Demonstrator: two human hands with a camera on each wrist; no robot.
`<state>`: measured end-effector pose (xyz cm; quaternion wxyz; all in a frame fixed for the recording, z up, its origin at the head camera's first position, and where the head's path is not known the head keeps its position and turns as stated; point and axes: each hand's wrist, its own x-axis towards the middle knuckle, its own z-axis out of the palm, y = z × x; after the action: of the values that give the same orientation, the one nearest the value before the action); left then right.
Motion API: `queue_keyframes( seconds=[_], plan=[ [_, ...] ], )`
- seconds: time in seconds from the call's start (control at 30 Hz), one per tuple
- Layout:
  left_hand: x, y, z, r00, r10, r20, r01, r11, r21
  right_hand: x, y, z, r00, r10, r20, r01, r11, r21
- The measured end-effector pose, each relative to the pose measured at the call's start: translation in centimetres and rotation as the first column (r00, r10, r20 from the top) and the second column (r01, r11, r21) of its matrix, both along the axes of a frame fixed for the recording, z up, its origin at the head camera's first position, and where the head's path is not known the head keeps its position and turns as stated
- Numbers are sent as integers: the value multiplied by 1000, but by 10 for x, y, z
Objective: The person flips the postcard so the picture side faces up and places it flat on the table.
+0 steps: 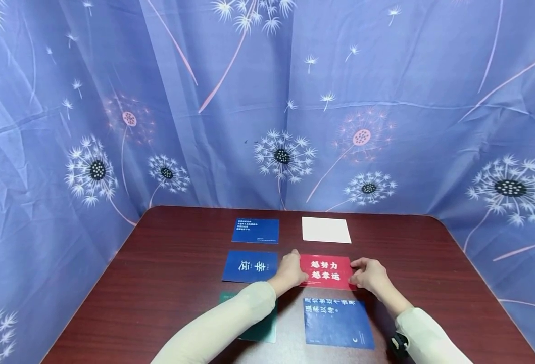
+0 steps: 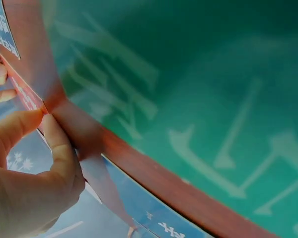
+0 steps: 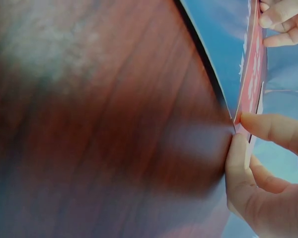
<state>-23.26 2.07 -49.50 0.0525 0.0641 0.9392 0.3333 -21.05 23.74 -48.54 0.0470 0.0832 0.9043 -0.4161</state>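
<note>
A red card (image 1: 325, 272) with white Chinese characters lies between my two hands in the right-hand column of cards. My left hand (image 1: 290, 272) pinches its left edge between thumb and finger. At the opposite edge, my right hand (image 1: 371, 275) pinches the card the same way. Up close, the left wrist view has the left hand (image 2: 35, 168) at one end of the red card (image 2: 25, 91). In the right wrist view, the right hand (image 3: 268, 183) grips the other end of the red card (image 3: 251, 82). Whether the card touches the table I cannot tell.
On the dark red wooden table (image 1: 172, 303) lie a blue text card (image 1: 255, 231), a white card (image 1: 326, 230), a blue card (image 1: 250, 266) with sideways characters, a green card (image 1: 262, 328) partly under the left sleeve, and a larger blue card (image 1: 337, 326). A dandelion-patterned curtain (image 1: 231, 151) hangs behind.
</note>
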Motion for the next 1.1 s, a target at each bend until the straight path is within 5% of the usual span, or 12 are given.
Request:
queue_keyframes(
  seconds=[0.5,0.73,0.93,1.1],
  plan=[
    [-6,-3,0,1000,-17,22,17,1000,7,-4,-1,2,1000,-2,26,2,1000,-10],
    [-10,-4,4,995,-37,92,36,999,8,-6,2,8,996,54,64,-53,999,-12],
    [-20,-10,15,996,-60,60,51,989,142,-16,11,21,995,61,77,-56,996,-65],
    [-31,-13,14,996,-62,57,41,949,314,-28,13,24,995,96,21,-93,990,-108]
  ],
)
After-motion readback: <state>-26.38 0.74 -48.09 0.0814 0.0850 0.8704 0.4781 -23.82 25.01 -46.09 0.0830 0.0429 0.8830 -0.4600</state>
